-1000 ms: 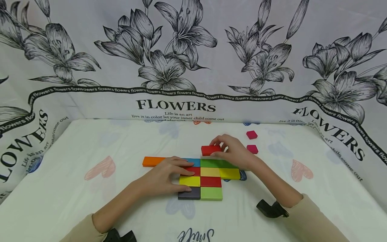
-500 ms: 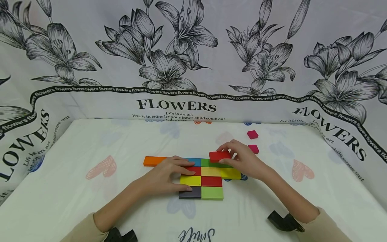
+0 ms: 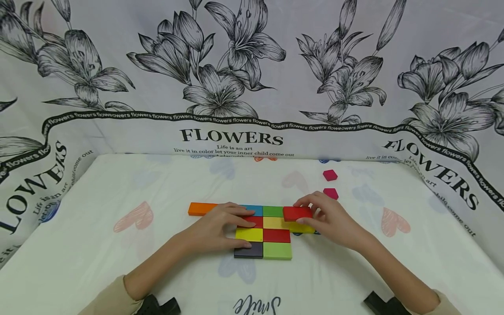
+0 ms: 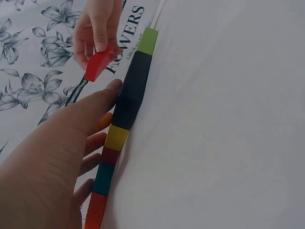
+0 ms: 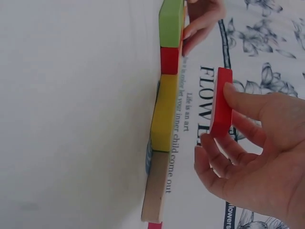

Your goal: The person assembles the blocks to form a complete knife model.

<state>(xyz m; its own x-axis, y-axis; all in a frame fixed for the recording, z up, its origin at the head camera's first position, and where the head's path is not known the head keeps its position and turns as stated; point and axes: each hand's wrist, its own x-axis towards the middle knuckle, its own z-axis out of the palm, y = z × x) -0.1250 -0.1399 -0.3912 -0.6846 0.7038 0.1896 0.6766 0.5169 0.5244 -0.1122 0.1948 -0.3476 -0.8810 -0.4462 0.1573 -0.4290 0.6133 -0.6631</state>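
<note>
My right hand (image 3: 334, 218) pinches a red block (image 3: 297, 213) between thumb and fingers. In the head view the block overlaps the right part of the green block (image 3: 272, 211) and the pale yellow block (image 3: 274, 223); the right wrist view shows it raised above the row. My left hand (image 3: 214, 229) rests with extended fingers on the flat arrangement, its thumb on the dark block (image 3: 249, 251). Its fingers partly cover the orange block (image 3: 201, 208), blue block (image 3: 253, 210) and another red block (image 3: 257, 222). A plain wooden block (image 5: 156, 188) lies beyond the yellow block (image 5: 164, 114).
Two small crimson pieces (image 3: 330, 175) lie behind my right hand. A yellow block (image 3: 249, 235), a flat red block (image 3: 276, 235) and a light green block (image 3: 277, 251) fill the near part of the arrangement. A flower-printed cloth (image 3: 232, 87) hangs behind the table.
My right hand has carried the red block rightward and toward me, from behind the green block to over its right part. My left hand stays in place on the blocks.
</note>
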